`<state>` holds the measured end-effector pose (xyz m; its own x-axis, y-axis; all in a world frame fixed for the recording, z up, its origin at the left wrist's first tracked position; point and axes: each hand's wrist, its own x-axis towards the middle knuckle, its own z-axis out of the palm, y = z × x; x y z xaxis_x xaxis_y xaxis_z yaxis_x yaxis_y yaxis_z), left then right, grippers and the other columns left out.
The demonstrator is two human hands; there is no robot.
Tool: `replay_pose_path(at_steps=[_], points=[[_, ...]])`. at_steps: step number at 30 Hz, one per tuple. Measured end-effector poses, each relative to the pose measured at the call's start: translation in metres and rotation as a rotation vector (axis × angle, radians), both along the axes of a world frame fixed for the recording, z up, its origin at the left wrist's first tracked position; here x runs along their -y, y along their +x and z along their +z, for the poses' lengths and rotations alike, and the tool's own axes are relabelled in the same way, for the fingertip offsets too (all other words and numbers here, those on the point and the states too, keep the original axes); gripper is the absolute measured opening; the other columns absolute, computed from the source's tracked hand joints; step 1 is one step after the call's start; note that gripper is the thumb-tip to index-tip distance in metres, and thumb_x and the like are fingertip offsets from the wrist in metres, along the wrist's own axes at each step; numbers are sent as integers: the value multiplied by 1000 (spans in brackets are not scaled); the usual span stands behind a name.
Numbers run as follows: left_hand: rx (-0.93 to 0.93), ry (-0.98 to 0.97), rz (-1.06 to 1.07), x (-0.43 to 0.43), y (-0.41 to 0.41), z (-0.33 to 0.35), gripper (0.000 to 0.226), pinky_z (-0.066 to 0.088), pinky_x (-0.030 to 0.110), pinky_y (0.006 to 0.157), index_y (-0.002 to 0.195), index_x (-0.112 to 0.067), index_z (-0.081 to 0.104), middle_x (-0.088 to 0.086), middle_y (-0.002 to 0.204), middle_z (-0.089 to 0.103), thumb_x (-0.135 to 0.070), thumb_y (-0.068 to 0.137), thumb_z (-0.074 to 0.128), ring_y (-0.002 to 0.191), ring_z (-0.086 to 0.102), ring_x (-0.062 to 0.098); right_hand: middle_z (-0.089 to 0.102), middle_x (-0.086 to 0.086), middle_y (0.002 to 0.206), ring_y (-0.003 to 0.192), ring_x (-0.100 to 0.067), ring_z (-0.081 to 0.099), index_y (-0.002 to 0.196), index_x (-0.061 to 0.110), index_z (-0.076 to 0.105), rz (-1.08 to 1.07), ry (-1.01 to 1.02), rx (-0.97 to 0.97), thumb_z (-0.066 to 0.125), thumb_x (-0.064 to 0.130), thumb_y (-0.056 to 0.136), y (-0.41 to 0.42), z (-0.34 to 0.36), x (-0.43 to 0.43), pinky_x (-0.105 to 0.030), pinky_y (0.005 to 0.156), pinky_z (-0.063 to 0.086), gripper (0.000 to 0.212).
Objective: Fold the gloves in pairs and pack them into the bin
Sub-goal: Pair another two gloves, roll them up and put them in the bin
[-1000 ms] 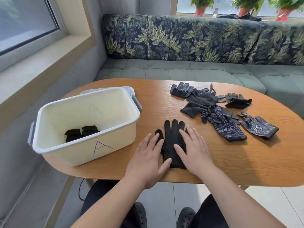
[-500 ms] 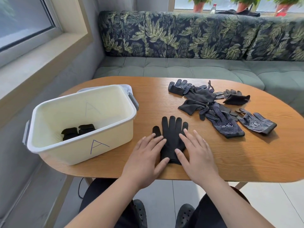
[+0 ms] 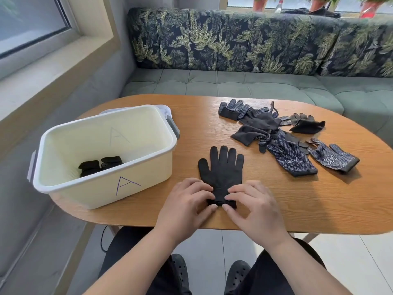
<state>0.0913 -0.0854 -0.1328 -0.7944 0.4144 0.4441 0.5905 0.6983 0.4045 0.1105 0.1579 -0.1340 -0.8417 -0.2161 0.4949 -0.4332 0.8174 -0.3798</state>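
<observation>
A black glove point(image 3: 222, 171) lies flat on the wooden table point(image 3: 276, 205), fingers pointing away from me. My left hand point(image 3: 185, 205) and my right hand point(image 3: 253, 207) both pinch its cuff at the near end, fingers curled over the edge. To the left stands a cream bin point(image 3: 102, 184) marked "A", holding a folded black pair point(image 3: 100, 166) on its floor. A heap of loose gloves point(image 3: 274, 133) lies at the back right, with two dotted gloves point(image 3: 295, 160) nearest.
A green bench with leaf-patterned cushions point(image 3: 234, 43) wraps round the far side of the table. A window sill point(image 3: 42, 73) runs along the left. My knees and black shoes point(image 3: 180, 271) show below the table's near edge.
Both hands slid back from the glove's palm to its cuff and curled their fingers over it. The glove's fingers are now uncovered.
</observation>
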Motion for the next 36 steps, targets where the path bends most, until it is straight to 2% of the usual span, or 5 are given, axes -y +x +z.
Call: replay_pose_path(at_steps=[12,19,26,30,36], points=[[1,7,28,-1,0,0,16,48,41,97,101,-25,75,-16,121,69,-39,104,68,121,57,15,73,21,113,110,-13,62,101,28,83,21,-9,-5,87,36,88,1,-2,-1,-40,92,53,16],[42,-12,8,1,-1,1,33,45,38,106,123,-29,72,-20,137,64,-53,100,69,132,52,15,72,16,104,108,-13,63,107,25,78,5,-43,-22,73,31,100,0,-2,-1,-42,89,55,10],[33,55,24,2,-1,3,13,50,43,91,111,-26,76,-21,118,71,-35,101,73,114,58,16,70,21,103,106,-14,59,111,28,77,30,-41,34,85,36,87,0,6,-1,-39,91,53,27],[116,137,44,3,1,9,11,50,42,83,110,-32,74,-24,89,64,-36,100,75,101,57,10,65,25,93,94,-7,60,104,28,81,-22,-181,136,87,29,86,-2,6,-3,-29,77,54,19],[251,244,120,1,4,14,22,50,32,82,105,-40,60,-22,89,64,-38,94,79,97,58,7,65,17,90,89,-14,60,115,45,74,-58,-330,304,87,34,85,-4,12,-1,-21,77,47,35]])
